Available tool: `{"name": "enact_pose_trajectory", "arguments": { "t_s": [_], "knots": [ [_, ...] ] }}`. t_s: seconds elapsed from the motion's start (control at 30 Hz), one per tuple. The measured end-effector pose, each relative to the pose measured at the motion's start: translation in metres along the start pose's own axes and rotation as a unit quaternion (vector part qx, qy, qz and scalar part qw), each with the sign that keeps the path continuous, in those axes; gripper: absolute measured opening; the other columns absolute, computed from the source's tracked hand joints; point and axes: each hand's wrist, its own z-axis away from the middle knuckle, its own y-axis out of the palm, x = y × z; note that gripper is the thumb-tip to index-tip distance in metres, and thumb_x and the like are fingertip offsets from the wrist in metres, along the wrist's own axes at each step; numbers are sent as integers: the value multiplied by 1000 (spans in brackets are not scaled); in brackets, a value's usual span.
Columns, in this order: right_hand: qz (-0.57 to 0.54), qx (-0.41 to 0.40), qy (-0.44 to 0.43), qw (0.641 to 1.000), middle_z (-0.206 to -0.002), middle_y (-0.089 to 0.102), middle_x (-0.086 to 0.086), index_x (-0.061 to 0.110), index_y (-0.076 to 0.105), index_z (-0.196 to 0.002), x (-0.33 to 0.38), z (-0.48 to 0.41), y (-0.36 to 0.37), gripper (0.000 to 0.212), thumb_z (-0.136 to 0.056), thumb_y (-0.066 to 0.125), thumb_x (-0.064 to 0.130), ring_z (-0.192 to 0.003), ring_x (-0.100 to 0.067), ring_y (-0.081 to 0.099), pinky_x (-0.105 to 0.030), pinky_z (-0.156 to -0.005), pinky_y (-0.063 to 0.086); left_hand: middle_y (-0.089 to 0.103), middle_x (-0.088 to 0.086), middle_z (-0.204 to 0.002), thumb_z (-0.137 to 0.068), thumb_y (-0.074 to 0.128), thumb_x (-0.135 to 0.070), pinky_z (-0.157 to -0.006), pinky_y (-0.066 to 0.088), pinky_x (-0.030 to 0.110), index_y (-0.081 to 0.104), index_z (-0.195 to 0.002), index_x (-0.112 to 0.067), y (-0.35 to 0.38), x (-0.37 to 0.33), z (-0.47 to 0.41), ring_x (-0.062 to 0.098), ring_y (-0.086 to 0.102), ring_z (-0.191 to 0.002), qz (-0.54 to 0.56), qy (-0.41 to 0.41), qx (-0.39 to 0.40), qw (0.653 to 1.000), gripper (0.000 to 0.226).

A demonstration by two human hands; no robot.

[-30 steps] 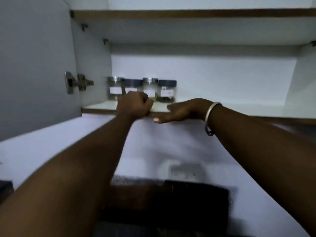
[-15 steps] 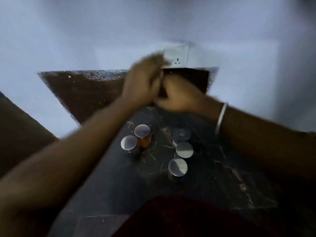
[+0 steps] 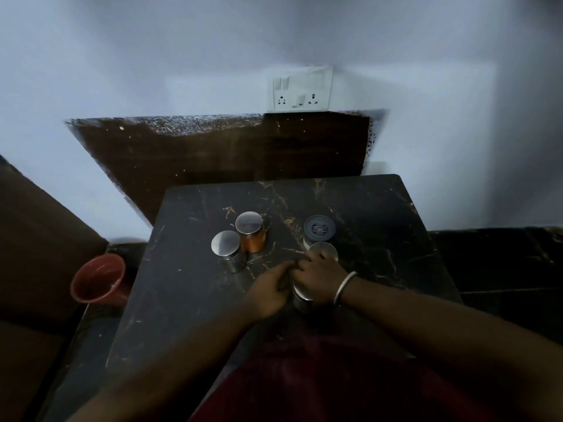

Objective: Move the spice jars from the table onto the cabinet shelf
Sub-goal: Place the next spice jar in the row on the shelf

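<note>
Several spice jars stand on the dark marble table (image 3: 396,239). At the left are a silver-lidded jar (image 3: 225,243) and an orange jar (image 3: 249,228) touching it. At the right are a dark-lidded jar (image 3: 319,229) and a silver-lidded jar (image 3: 324,248) just behind my fingers. The nearest jar (image 3: 302,300) is mostly hidden under my hands. My right hand (image 3: 320,278), with a bangle on the wrist, covers its top. My left hand (image 3: 269,289) presses against its left side, and the fingers of both hands meet over it.
A red cup (image 3: 99,278) sits low beside the table's left edge. A white wall socket (image 3: 301,89) is above a brown panel (image 3: 213,153) behind the table. A dark counter (image 3: 502,257) runs to the right. The cabinet shelf is out of view.
The view dropped from the cabinet shelf to the table. Both hands came down from the shelf edge and closed around the nearest jar.
</note>
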Motion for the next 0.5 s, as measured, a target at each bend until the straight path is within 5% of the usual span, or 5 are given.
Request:
{"name": "enact_pose_trajectory", "arguments": {
  "t_s": [0.1,0.17,0.27,0.37,0.5],
  "knots": [
    [-105,38,20,994,-126,61,-1,27,46,-134,-10,-1,-34,79,-67,78,53,-121,-29,50,-50,-98,44,69,2,-126,-93,59,10,-97,49,21,55,-138,-21,-7,-11,1,9,69,-114,162,-50,-10,985,55],
    [-257,62,41,964,-119,60,0,32,44,-129,-20,-2,-60,86,-56,88,43,-112,-24,58,-47,-90,56,71,10,-125,-95,53,14,-93,56,25,56,-138,-9,-19,-24,2,9,72,-110,264,-60,-19,963,49],
    [-467,71,53,880,-119,60,-1,38,38,-134,-34,3,-91,92,-58,89,28,-107,-22,65,-44,-85,63,67,26,-131,-101,53,-5,-105,50,48,58,-135,4,-41,-49,5,36,66,-119,362,-62,-24,930,37],
    [-564,-3,50,824,-121,65,0,35,46,-134,-39,9,-110,90,-57,91,36,-109,-19,68,-37,-89,61,64,28,-123,-101,52,-29,-104,46,52,56,-131,11,-58,-67,10,40,60,-115,447,-70,-29,891,50],
    [-744,-107,60,657,-119,69,-5,27,57,-124,-19,7,-113,64,-67,86,26,-104,-21,72,-31,-79,60,78,14,-112,-102,45,-46,-81,62,40,80,-112,-20,-76,-92,12,27,76,-101,512,-58,-34,856,45]
  ]
}}
